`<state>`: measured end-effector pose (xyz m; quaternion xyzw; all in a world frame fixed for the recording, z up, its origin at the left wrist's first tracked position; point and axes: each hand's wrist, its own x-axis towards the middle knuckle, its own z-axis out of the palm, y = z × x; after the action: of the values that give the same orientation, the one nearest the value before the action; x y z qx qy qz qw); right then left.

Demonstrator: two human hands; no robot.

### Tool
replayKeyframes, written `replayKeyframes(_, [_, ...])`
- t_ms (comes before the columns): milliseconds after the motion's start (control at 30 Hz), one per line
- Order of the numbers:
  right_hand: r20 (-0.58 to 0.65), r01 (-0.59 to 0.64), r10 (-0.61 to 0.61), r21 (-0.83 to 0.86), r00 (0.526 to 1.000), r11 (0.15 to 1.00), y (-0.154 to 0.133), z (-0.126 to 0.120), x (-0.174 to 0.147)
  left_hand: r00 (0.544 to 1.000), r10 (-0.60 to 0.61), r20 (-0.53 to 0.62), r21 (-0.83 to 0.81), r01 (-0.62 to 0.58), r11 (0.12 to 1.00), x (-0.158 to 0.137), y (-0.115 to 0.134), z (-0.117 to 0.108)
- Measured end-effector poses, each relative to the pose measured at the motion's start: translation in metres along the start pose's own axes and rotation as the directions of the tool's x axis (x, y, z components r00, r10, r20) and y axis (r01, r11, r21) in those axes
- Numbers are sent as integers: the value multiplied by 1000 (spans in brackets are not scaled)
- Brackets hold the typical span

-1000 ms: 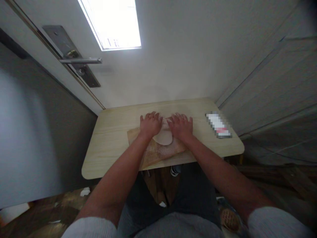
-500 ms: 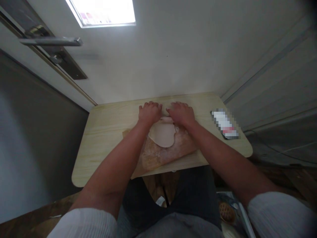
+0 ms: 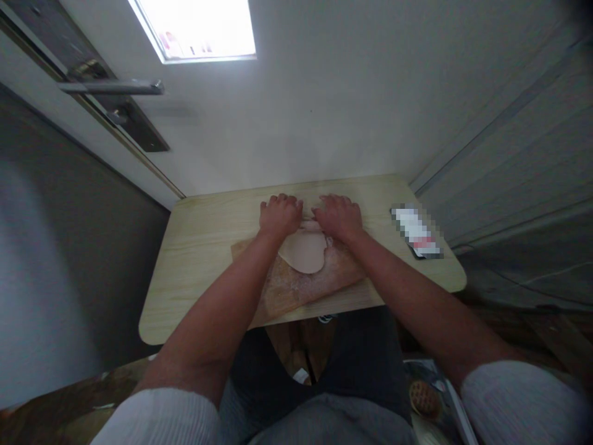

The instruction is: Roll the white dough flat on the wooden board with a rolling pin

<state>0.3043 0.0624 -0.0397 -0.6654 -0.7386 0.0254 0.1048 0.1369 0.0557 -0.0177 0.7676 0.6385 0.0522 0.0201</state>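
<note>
A pale sheet of dough (image 3: pixel 303 251), rounded at its near end, lies on a flour-dusted wooden board (image 3: pixel 296 293). Across its far end runs a light rolling pin (image 3: pixel 311 225), visible only in the gap between my hands. My left hand (image 3: pixel 280 215) is closed over the pin's left part, fingers pointing away from me. On its right part my right hand (image 3: pixel 338 216) grips in the same way. Both hands cover the pin's ends, and my left forearm hides part of the board.
The board rests on a small light-wood table (image 3: pixel 194 247) against a white door with a metal handle (image 3: pixel 115 87). A phone-like thing (image 3: pixel 417 232), blurred out, lies at the table's right. Below right, a tray (image 3: pixel 456 402) holds a round brown lattice-patterned thing (image 3: pixel 424 397).
The view has shifted slightly. My hands stay on the rolling pin, which sits slightly nearer to me over the dough. The sheet's shape looks much the same.
</note>
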Motion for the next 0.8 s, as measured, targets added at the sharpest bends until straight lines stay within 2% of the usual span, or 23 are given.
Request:
replayKeyframes(167, [-91,0,-2,-23,996,1000,-3,1,-29,997,9,-79,-12,-10,1000,-20,2,9])
replayKeyframes(367, [-131,36,-42,-45,991,998,-5,-2,-64,985,-9,-170,-4,9,1000,-50,9,12])
replayKeyframes(633, [-161,70,-62,39,985,997,-6,-2,-102,984,7,-179,-29,-13,999,-92,18,6])
replayKeyframes(800, [-200,97,-83,61,976,993,-4,3,-138,982,30,-188,-71,-44,996,-128,23,3])
